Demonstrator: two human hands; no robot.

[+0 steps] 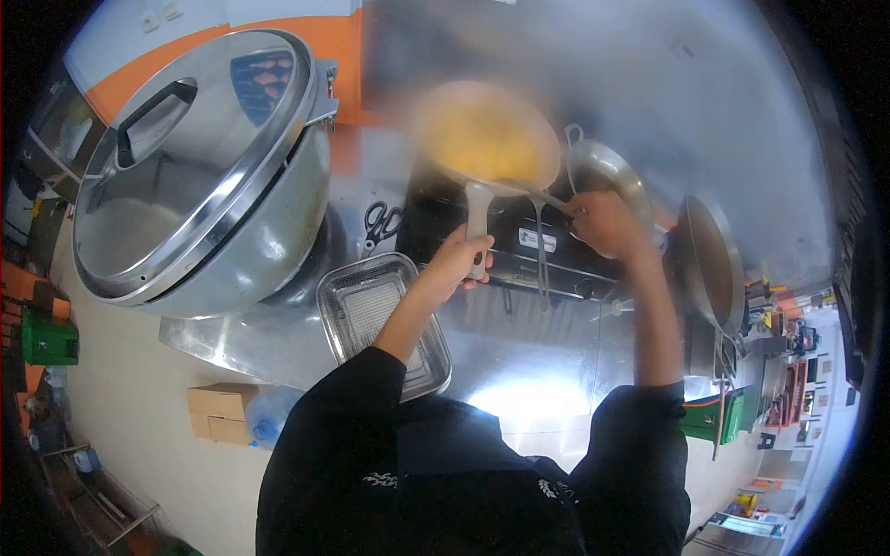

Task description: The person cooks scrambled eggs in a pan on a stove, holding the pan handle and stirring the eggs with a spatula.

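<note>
Left hand [461, 257]: closed round pale handle [477, 218] | Right hand [607, 222]: gripping thin utensil [549, 198], tip at yellow food [482, 139] | Pan [550, 148]: over black stove [431, 208] | Handling: probably stiff, front-heavy, rim likely hot; food looks soft, perhaps slippery; best hold, the handle, level and well back

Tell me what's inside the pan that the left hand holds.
The pan holds yellow food, too blurred to tell what kind. Whatever part of the base lies beneath it is covered and cannot be seen.
</note>
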